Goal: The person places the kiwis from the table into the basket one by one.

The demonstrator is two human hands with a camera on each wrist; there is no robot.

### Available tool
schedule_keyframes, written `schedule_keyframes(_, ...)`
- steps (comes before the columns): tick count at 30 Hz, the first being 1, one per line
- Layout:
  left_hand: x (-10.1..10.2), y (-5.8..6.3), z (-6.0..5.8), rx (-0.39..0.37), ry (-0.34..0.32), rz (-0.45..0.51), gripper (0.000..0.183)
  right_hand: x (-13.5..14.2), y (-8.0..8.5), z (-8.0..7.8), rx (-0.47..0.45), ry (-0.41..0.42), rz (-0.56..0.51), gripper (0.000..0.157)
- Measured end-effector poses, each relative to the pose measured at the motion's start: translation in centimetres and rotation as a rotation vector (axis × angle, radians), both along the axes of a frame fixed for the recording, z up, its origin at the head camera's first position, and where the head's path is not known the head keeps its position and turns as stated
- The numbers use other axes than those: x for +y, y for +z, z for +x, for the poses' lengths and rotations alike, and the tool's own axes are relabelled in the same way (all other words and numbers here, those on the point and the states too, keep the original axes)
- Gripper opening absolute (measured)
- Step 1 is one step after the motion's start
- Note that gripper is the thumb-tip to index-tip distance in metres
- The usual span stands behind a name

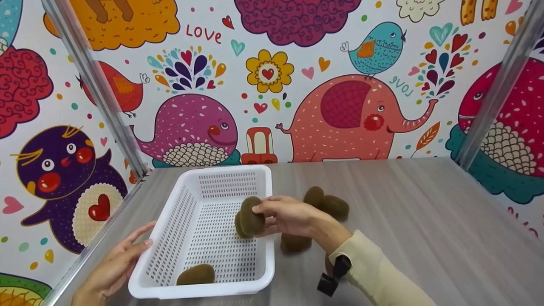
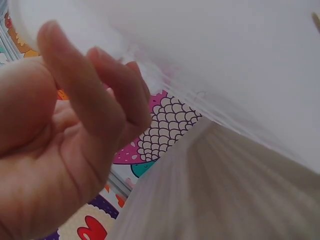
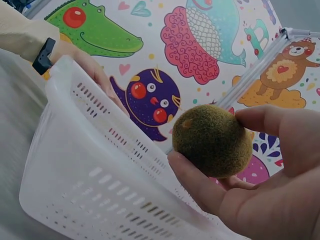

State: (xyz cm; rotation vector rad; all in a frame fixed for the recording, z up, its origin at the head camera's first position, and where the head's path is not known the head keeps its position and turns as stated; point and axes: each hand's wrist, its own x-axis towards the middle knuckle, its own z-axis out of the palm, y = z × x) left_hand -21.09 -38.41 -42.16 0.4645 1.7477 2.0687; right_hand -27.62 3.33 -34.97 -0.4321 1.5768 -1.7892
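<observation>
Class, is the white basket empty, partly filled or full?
Partly filled: one brown kiwi lies at the near end of the white basket, while much of its slotted floor shows bare.

fuzzy brown kiwi: pinched by right hand, over basket | white slotted basket: upright, left hand at side | second kiwi: inside, near end | more kiwis: rightward

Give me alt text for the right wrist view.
The right hand holds a fuzzy brown kiwi over a white slotted basket. The left hand is at the basket's far side; behind is a wall of cartoon animals.
</observation>
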Motion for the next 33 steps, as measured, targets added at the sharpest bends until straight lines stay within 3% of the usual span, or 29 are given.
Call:
schedule_keyframes(15,0.2,-0.1,0.0,0.005,0.012,-0.027,0.05,-4.6,1.1,0.6,-0.011,0.04,0.045,0.035)
schedule_keyframes(24,0.2,0.0,0.0,0.01,0.046,-0.059,0.049,-7.8,2.1,0.8,-0.064,0.01,0.036,0.025)
schedule_keyframes(33,0.3,0.0,0.0,0.023,0.038,-0.066,0.048,-10.6,1.1,-0.1,-0.111,-0.038,0.034,0.026)
